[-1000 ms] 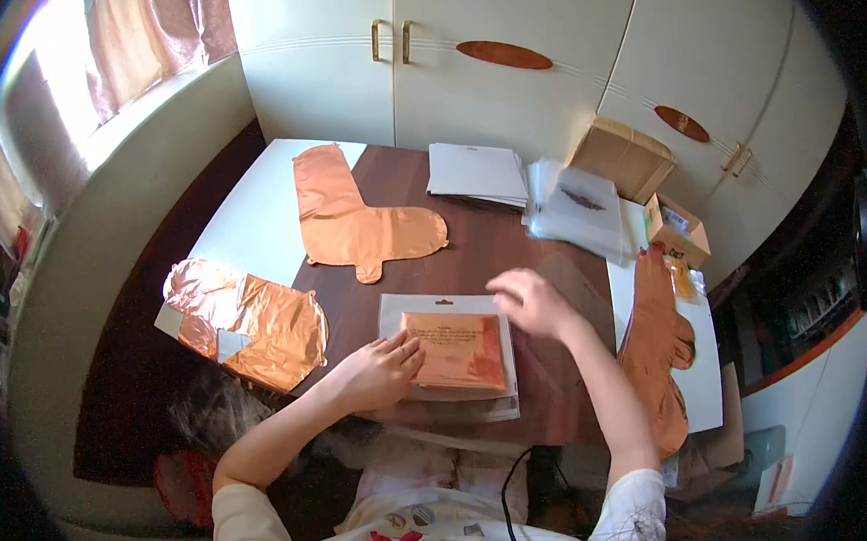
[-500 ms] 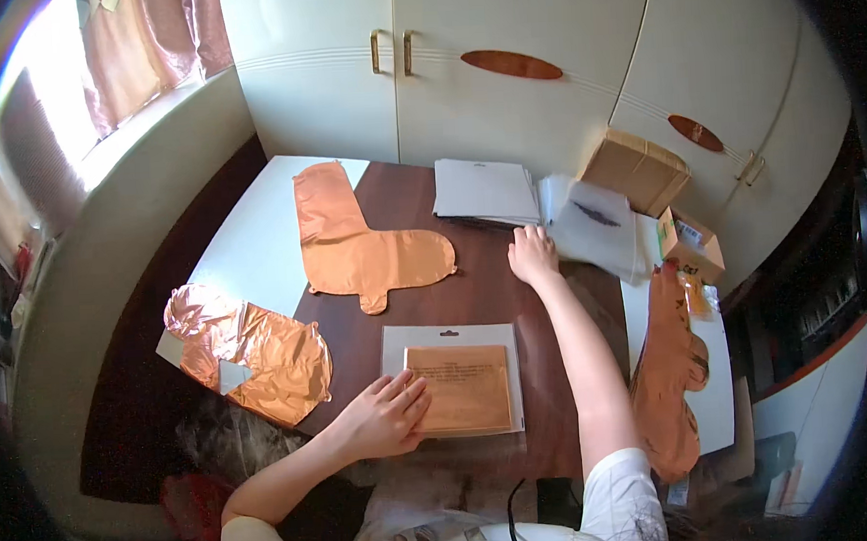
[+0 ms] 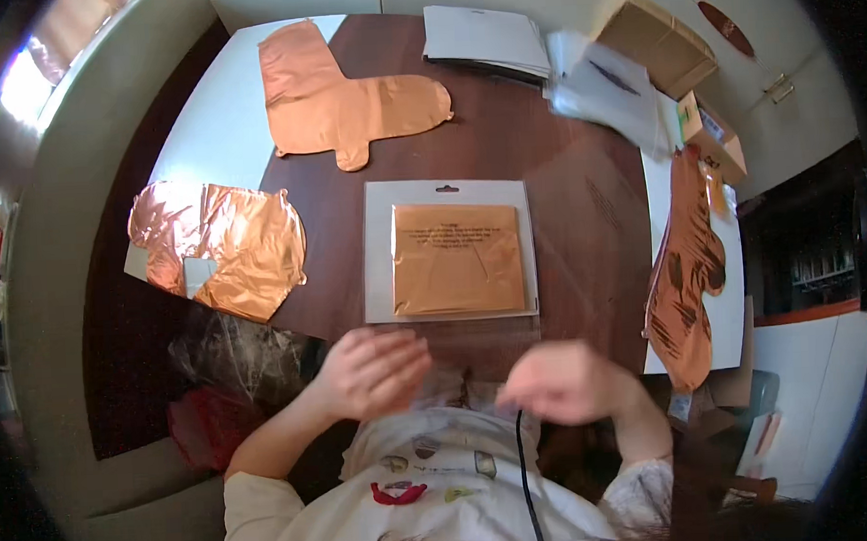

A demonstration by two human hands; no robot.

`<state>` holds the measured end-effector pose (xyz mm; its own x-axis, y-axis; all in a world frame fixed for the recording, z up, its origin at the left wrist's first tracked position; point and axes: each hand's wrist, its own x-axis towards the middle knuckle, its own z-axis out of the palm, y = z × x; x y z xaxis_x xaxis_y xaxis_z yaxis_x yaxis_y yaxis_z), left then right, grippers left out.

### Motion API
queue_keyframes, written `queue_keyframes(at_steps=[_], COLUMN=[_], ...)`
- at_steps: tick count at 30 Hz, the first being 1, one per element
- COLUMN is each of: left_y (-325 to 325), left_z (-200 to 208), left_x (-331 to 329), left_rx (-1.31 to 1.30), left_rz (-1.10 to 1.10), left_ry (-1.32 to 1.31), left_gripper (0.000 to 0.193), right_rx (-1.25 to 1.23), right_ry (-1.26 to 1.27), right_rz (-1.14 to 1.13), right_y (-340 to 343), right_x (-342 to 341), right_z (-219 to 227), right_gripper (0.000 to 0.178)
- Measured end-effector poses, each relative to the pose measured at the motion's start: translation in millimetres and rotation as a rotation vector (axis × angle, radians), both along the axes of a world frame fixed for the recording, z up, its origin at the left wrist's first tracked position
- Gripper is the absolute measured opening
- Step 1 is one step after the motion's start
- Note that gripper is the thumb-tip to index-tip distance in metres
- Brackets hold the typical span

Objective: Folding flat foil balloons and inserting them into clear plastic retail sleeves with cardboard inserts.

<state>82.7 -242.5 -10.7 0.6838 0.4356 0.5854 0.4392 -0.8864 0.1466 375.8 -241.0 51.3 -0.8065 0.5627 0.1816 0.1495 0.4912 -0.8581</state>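
An orange folded foil balloon [image 3: 458,269] with dark print lies flat on a white card [image 3: 380,253] with a hang slot, in front of me on the table. My left hand [image 3: 375,372] hovers just below the card's near left corner, fingers loosely bent and slightly apart, with nothing visible in them. My right hand [image 3: 559,381] is off the card's near right corner, above the table edge. Motion smears its fingers, so what they hold, if anything, cannot be made out. Faint clear film seems to lie at the near table edge between the hands.
Flat orange foil balloons lie at the far left [image 3: 349,110], at the left [image 3: 234,245] and along the right edge [image 3: 685,269]. A stack of white cards [image 3: 481,36], clear plastic bags [image 3: 605,94], a brown cardboard box [image 3: 656,43] and a small box [image 3: 716,137] stand at the back right.
My right hand has drawn back from the card stack to the near table edge. My left hand has lifted off the orange foil package. The view has tilted downward.
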Motion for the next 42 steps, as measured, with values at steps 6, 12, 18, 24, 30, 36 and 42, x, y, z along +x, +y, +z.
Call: queue_keyframes(at_steps=[6,12,18,24,30,36,42], left_y=[-47,-50,-42,-51,-50,-51,-39], left_z=[-99,-204,-191,-236,-207,-215,-198], left_x=[27,58,86,82,88,88,108], left_rx=[-0.415,-0.627,-0.730,-0.902,-0.765,-0.836,-0.682], left_rz=[-0.077,0.377,0.245,0.405,0.356,0.413,0.404], left_ry=[0.201,0.240,0.087,0.148,0.072,-0.047,-0.133], left_gripper=[0.013,0.031,0.036,0.031,0.034,0.037,0.029], right_rx=[-0.465,-0.153,-0.327,-0.489,-0.251,-0.389,-0.508], right_ry=[-0.482,-0.540,-0.441,-0.466,-0.559,-0.328,-0.311], right_rz=[-0.215,-0.615,-0.725,-0.703,-0.463,-0.735,-0.878], right_y=[-75,-79,-78,-64,-70,-71,-71], right_x=[12,8,3,-10,17,0,-4], right_z=[-176,-280,-294,-246,-330,-304,-247], right_gripper=[0.030,0.040,0.042,0.034,0.042,0.032,0.030])
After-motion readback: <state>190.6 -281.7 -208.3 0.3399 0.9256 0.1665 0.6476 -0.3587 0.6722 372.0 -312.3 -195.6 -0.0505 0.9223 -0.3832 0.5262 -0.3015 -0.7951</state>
